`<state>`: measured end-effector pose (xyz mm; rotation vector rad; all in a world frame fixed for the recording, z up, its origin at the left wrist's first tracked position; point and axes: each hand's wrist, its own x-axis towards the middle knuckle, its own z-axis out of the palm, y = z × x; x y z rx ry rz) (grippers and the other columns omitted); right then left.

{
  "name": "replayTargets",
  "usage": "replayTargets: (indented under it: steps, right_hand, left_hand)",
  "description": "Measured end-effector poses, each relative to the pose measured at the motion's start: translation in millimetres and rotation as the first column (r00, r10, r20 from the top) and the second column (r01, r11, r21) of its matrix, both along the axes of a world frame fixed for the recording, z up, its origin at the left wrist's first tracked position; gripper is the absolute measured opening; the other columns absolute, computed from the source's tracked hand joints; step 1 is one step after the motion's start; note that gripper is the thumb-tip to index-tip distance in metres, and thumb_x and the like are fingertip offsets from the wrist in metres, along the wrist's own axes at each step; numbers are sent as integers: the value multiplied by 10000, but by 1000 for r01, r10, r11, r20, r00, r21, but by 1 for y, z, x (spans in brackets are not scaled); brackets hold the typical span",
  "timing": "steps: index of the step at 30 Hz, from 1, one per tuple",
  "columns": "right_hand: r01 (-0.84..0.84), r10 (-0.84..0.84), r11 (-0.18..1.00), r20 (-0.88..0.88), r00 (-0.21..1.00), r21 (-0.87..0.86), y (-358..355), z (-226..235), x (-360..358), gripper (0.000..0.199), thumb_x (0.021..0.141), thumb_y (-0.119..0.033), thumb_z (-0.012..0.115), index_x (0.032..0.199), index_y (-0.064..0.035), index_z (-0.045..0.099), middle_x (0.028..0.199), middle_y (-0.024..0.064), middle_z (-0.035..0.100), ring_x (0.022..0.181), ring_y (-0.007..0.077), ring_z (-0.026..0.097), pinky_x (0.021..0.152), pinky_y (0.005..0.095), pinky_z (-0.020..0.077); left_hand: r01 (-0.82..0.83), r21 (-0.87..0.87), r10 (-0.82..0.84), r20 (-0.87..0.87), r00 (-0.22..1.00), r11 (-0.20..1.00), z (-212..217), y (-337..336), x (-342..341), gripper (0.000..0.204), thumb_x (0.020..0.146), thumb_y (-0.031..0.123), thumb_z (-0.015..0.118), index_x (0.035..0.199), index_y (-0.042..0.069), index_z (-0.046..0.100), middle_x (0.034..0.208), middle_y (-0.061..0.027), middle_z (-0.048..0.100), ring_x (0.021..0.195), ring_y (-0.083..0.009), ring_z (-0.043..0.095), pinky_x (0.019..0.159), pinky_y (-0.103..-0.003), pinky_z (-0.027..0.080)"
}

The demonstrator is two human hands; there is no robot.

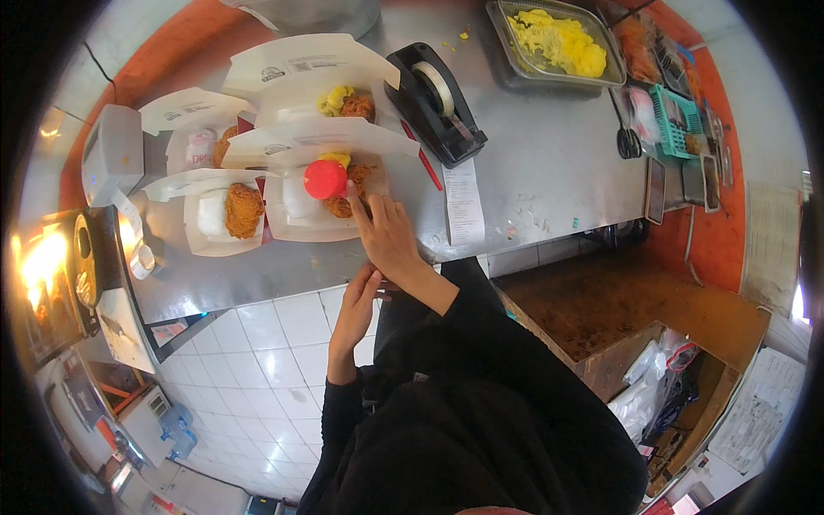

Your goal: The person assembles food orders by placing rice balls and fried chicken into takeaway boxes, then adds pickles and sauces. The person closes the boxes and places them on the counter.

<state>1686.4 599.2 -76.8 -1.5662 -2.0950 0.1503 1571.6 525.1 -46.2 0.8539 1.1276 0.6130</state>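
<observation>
My right hand (388,230) reaches over the nearest boxes, forefinger stretched to the edge of a round red lid or cup (326,178); the other fingers are loosely bent. That red piece sits in an open paper meal box (296,230) with white rice (298,202), fried chicken (354,190) and yellow food. Close below the right wrist is my left hand (350,311), thumb and fingers apart, partly hidden by the wrist; nothing shows in it. To the left, another open box (204,245) holds rice and a fried chicken piece (244,211).
Two more open meal boxes (300,69) stand behind. Right of them are a black tape dispenser (451,129), a red pen (422,156) and a paper receipt (464,204). A tray of yellow food (620,77), scissors (627,137) and a phone (655,190) lie farther right.
</observation>
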Motion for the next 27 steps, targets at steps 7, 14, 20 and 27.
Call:
replayTargets:
  steps: [7,14,20,27]
  right_hand:
    - [-162,1,969,-651,759,-188,-8,45,13,526,923,-42,446,1440,-41,348,902,98,429,798,221,448,731,294,399]
    - [-677,-426,684,-902,-69,-271,-12,103,40,439,984,-123,417,1415,-41,397,810,12,411,712,131,359,665,241,346]
    - [-688,-533,723,-688,-493,-68,-7,129,126,402,956,-217,485,1304,-18,463,764,-38,354,657,86,323,591,239,290]
    - [139,-426,904,-840,334,-403,48,108,293,330,944,-203,487,1213,-22,547,642,-29,394,557,90,373,516,259,311]
  left_hand:
    - [-8,56,14,-114,993,998,-8,-1,10,347,1000,201,414,1240,-39,491,1142,-114,586,1057,-192,560,902,-319,444]
    - [73,64,-73,1,997,995,-39,2,34,383,975,218,474,1268,-28,467,1186,-129,553,1142,-203,502,958,-311,401]
    - [334,12,-334,-29,942,942,0,31,66,280,993,239,445,1119,25,576,783,-49,604,765,-124,597,722,-242,463]
    - [269,27,-265,276,924,963,6,53,117,355,1017,266,380,1163,5,571,937,-74,637,804,-122,595,763,-254,465]
